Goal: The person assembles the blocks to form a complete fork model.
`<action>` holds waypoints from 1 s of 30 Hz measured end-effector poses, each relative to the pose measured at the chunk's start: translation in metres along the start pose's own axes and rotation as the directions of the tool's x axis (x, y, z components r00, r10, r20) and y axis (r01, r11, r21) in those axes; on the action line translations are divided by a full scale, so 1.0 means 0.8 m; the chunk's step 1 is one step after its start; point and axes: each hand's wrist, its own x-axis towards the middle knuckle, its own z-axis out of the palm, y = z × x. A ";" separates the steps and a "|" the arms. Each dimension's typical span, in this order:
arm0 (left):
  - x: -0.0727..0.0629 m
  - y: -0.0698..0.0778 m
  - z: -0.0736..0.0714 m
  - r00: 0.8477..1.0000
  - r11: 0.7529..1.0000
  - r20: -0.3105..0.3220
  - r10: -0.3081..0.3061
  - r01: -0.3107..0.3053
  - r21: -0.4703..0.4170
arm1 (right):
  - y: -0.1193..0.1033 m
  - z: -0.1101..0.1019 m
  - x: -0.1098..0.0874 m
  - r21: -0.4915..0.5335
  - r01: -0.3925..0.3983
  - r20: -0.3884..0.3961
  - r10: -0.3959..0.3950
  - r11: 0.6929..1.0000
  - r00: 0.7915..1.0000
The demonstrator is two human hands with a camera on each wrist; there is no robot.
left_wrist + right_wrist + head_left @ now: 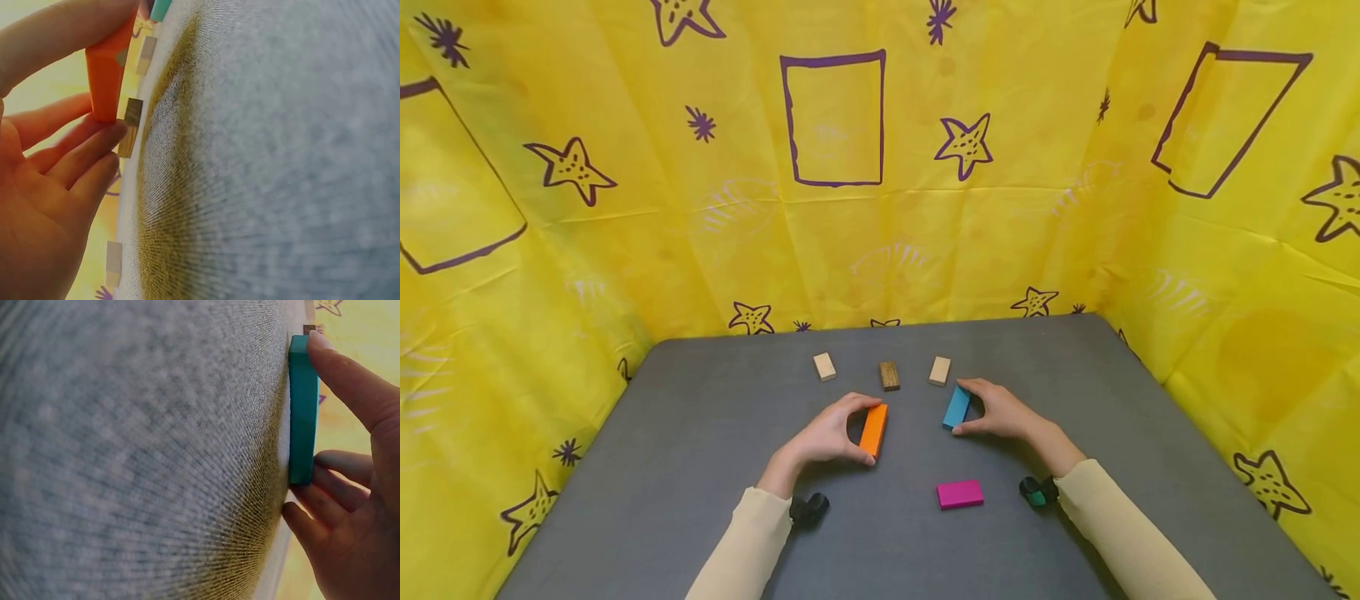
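My left hand (829, 432) pinches an orange block (873, 431) by its two ends, thumb at the near end and fingers at the far end. In the left wrist view the orange block (109, 75) appears raised off the grey surface. On the right, a blue block (957, 407) sits between the thumb and fingers of my right hand (1002, 412), which grips it end to end. The right wrist view has this block (303, 412) close against the surface. A magenta block (959, 494) lies nearer to me, between the two forearms, touched by neither hand.
Farther back on the grey table (700, 467) lie a pale wooden block (824, 367), a dark brown wooden block (889, 375) and another pale block (939, 371). Yellow patterned cloth (835, 250) walls the table at the back and both sides.
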 end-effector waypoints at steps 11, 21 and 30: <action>-0.006 0.009 -0.001 0.998 0.999 -0.042 -0.044 0.044 -0.013 | -0.004 -0.003 -0.002 0.015 -0.011 0.009 0.011 1.000 1.000; -0.012 0.016 0.002 0.997 0.998 -0.060 -0.056 0.055 -0.012 | -0.006 -0.004 -0.004 0.017 -0.010 0.009 0.010 1.000 1.000; -0.018 0.021 0.006 0.993 0.998 -0.094 -0.068 0.066 -0.023 | -0.007 -0.003 -0.004 0.014 -0.011 0.012 0.011 1.000 1.000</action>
